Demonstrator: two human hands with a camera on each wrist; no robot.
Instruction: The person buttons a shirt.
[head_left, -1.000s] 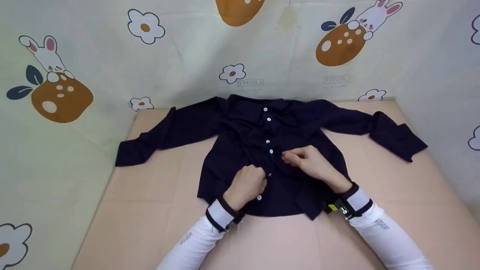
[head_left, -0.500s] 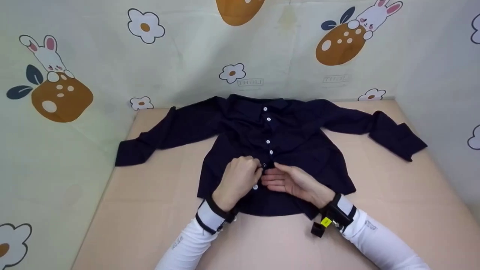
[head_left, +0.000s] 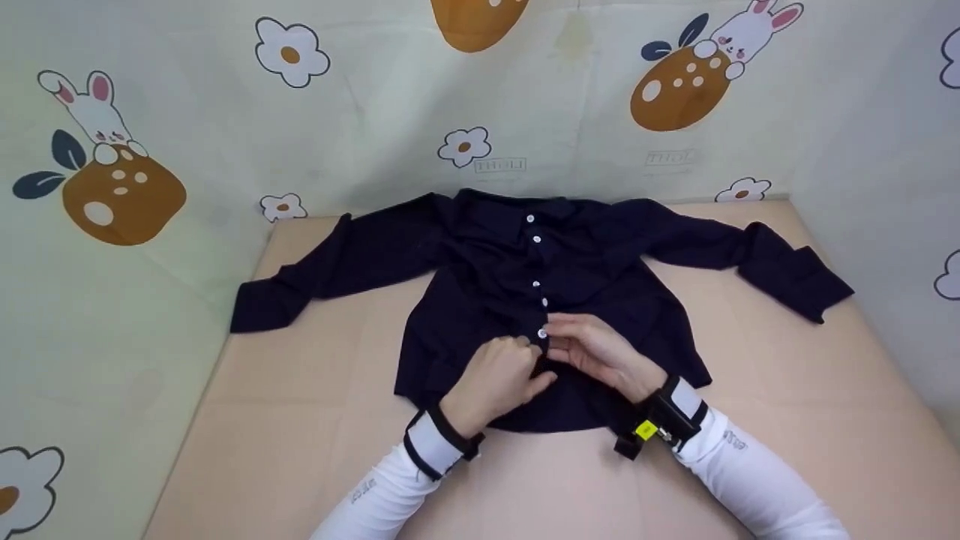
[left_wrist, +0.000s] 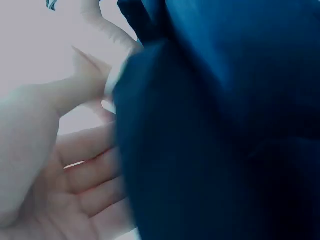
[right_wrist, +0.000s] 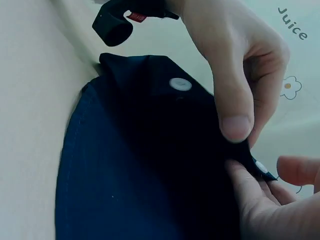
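A dark navy shirt (head_left: 480, 255) with white buttons lies front up, its sleeves spread to both sides. Over its lower front, my left hand (head_left: 499, 382) has curled fingers on the button edge, its thumb extended. The right wrist view shows the left thumb (right_wrist: 235, 127) pressed against the cloth. My right hand (head_left: 604, 356) faces it, holding the front edge beside a white button (head_left: 542, 334). Another button (right_wrist: 180, 84) shows lower on the cloth in the right wrist view. Cloth hides several fingertips in the left wrist view.
A peach-coloured table (head_left: 315, 420) lies under the shirt. Pale cloth walls (head_left: 390, 105) printed with flowers, rabbits and orange fruit stand at the back and sides. Each wrist wears a strapped camera (head_left: 671, 412).
My hands have come together at the front edge. The right hand moved down and left to meet the left, which shifted slightly up. A button now shows between them; the sleeves stayed put.
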